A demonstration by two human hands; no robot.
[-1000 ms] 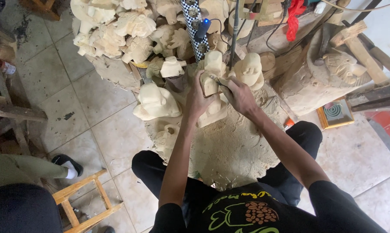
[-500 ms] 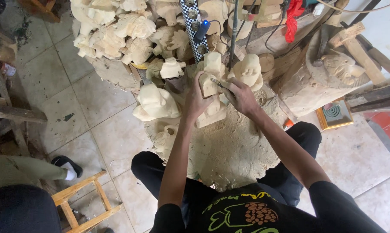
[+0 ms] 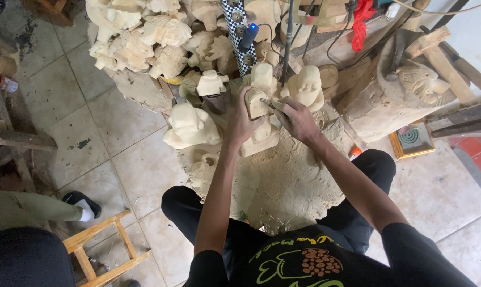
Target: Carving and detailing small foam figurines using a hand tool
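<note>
We're seeing mostly cream: the pale unpainted wooden carved figures (image 3: 190, 126) piled upper left. Upper middle there's a black-and-white checkered power strip (image 3: 235, 29), upper right a bright red cloth (image 3: 363, 13), and at right an orange-framed square tile with a dark spiral (image 3: 412, 139).

A sawdust-covered wooden slab (image 3: 288, 180) on the tiled floor (image 3: 129, 154) carries pale carved figures (image 3: 190, 127).

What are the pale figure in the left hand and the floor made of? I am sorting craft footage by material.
The figure looks like raw, unpainted light wood: cream, matt, with carved contours, and pale dust lies on the mat below. The left hand grips it while the right hand holds a thin tool against it. The floor appears to be beige glazed tile, given its grout lines and faint sheen.
</note>
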